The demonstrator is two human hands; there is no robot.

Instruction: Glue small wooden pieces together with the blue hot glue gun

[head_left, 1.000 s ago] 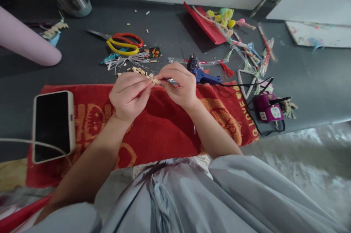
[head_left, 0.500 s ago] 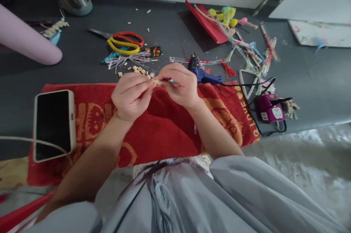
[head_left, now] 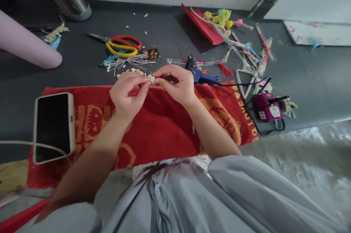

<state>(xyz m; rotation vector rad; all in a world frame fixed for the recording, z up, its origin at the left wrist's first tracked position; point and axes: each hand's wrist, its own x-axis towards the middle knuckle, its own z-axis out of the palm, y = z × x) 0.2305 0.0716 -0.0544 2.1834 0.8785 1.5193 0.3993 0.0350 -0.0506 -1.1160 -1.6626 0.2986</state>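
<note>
The left hand [head_left: 126,94] and the right hand [head_left: 177,83] are closed in a pinch on a small beige bead piece [head_left: 151,78], held between their fingertips above the red towel [head_left: 164,123]. Compared with before, both hands sit slightly higher. Loose beads [head_left: 135,71] lie just behind; the glue gun [head_left: 201,75] is near.

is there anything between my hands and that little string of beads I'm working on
Nothing visible. The left hand and right hand both pinch the small beads directly at their fingertips, above the red towel.
</note>
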